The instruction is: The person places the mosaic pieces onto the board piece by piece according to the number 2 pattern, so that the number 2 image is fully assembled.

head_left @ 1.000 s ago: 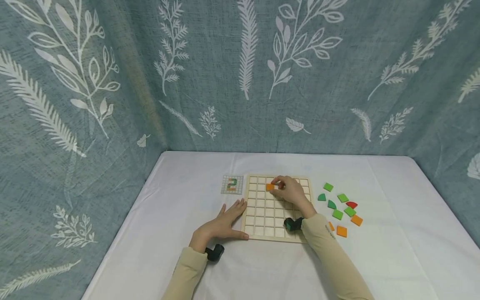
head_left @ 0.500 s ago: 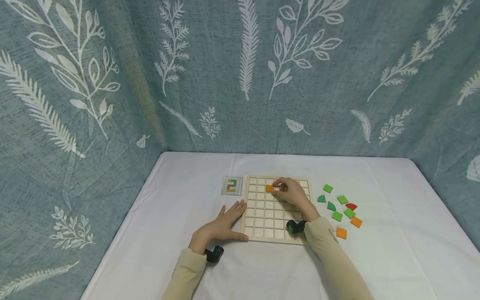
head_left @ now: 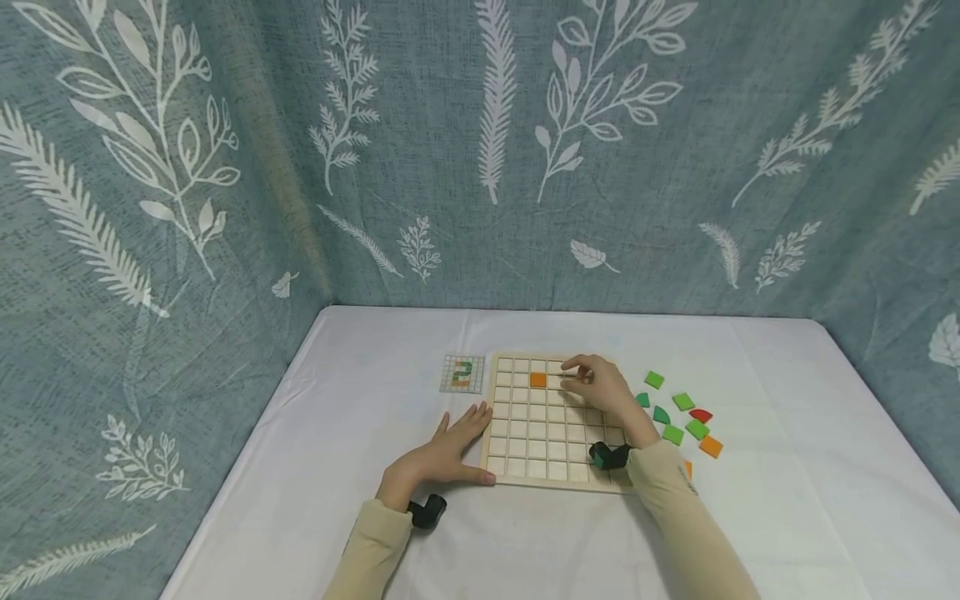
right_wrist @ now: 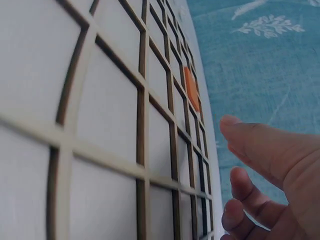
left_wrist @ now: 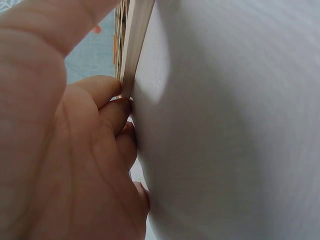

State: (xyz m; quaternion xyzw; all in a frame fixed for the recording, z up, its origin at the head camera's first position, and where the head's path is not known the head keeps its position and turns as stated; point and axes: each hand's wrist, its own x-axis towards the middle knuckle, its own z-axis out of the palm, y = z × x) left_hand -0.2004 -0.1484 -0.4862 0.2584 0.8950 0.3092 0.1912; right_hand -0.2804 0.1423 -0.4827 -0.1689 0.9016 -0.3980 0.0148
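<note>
A wooden grid board lies on the white table, and one orange square tile sits in a cell of its second row from the top. My left hand rests at the board's left edge, fingers spread and thumb near the lower corner. In the left wrist view its fingertips touch the board's side. Over the upper right of the board is my right hand, with thumb and forefinger apart and nothing between them. The right wrist view shows the orange tile beyond these fingers.
Right of the board lie loose tiles: several green squares, green quarter-rounds, a red piece and orange squares, one partly behind the right sleeve. A small grid card with a coloured figure lies left of the board.
My right hand has drawn away from the orange tile toward the right, leaving it in its cell. My left hand stays at the board's edge.
</note>
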